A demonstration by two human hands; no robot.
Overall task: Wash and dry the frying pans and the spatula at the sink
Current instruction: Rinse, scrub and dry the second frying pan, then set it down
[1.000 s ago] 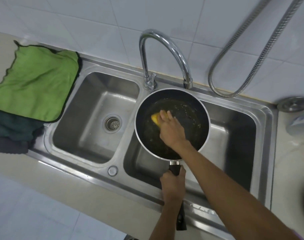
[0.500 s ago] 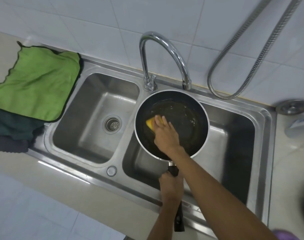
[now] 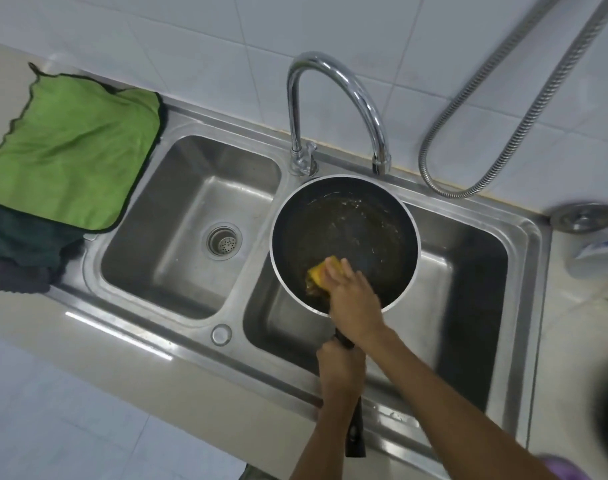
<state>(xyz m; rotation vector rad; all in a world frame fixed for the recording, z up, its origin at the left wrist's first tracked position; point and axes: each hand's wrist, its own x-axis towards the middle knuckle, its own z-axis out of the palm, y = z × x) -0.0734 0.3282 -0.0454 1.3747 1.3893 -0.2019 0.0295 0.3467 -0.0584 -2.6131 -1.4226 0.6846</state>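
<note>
White tiled wall (image 3: 157,29), beige countertop (image 3: 122,355), pale tiled floor (image 3: 36,427)

1. The left hand (image 3: 340,370) grips the black handle (image 3: 355,434) of a dark frying pan (image 3: 351,230), held over the right basin of a steel double sink (image 3: 524,289).
2. The right hand (image 3: 353,296) presses a yellow sponge (image 3: 321,273) against the pan's near inner edge.
3. A curved tap (image 3: 330,98) arches above the pan.
4. A green cloth (image 3: 74,150) lies on the counter (image 3: 105,375), left of the sink.
</note>
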